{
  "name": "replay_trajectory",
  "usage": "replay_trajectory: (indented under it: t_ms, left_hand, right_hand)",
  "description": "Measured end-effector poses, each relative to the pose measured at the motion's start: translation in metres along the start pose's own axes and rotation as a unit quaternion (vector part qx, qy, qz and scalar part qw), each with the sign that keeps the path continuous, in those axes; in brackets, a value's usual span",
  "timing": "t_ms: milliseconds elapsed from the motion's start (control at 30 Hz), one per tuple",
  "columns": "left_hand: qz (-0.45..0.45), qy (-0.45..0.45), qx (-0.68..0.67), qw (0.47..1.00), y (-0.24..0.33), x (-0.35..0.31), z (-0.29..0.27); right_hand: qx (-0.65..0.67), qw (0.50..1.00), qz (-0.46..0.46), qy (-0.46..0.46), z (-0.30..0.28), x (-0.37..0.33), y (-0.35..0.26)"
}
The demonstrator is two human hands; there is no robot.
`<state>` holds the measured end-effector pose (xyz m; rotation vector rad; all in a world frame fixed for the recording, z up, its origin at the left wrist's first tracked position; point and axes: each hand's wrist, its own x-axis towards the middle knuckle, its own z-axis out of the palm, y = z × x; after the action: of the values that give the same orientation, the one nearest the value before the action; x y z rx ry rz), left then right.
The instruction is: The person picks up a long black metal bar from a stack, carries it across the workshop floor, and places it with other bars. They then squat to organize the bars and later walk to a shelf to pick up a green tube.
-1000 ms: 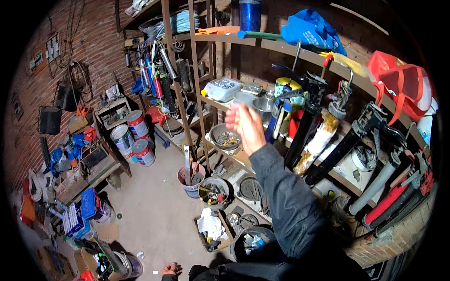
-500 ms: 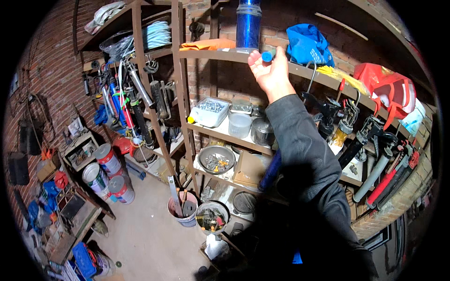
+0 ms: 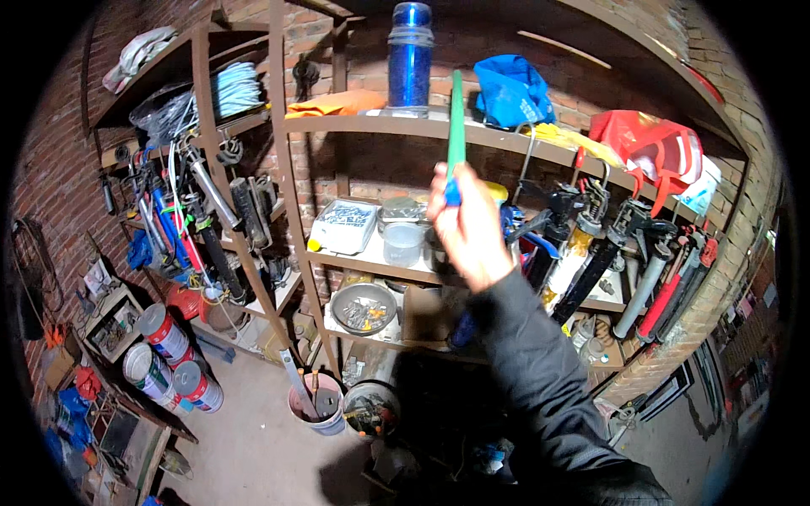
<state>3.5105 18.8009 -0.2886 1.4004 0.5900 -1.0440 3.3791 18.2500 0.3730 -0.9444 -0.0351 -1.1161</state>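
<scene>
My right hand (image 3: pixel 474 234) is raised in front of the upper shelf, its fingers closed round the lower end of a long, thin green tube (image 3: pixel 456 122). The blue end of the tube shows at my fingers, and the green length points up and away past the shelf edge. Behind and left of it, a shiny blue cylinder (image 3: pixel 410 76) stands upright on the shelf. To the right of the tube lies a crumpled blue bag (image 3: pixel 511 91). My left hand is not in view.
Caulking guns (image 3: pixel 582 253) hang from the upper shelf at right, near my sleeve. A red bag (image 3: pixel 645 148) and yellow gloves (image 3: pixel 574 142) lie above them. The middle shelf holds a clear tub (image 3: pixel 404 244). Buckets (image 3: pixel 316 422) stand on the floor below.
My right hand has drawn back and down from the upper shelf, bringing the tube with it. Its green length now shows, where before only a blue round end did. The view has shifted right.
</scene>
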Motion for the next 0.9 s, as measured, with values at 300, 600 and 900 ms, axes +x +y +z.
replay_trajectory:
  t_ms: [300,600,900]
  left_hand:
    - [0.129,-0.197,0.159,0.959,0.026,-0.111,0.175]
    - [0.430,-0.415,0.164,0.784,0.143,-0.262,0.361]
    - [0.462,-0.455,0.035,0.761,0.201,-0.349,0.396]
  right_hand:
    - [-0.337,0.930,0.074,-0.129,-0.106,-0.215,0.065]
    - [-0.612,0.786,0.088,0.017,-0.219,-0.393,0.100]
    - [-0.795,0.598,0.030,0.097,-0.302,-0.483,0.119]
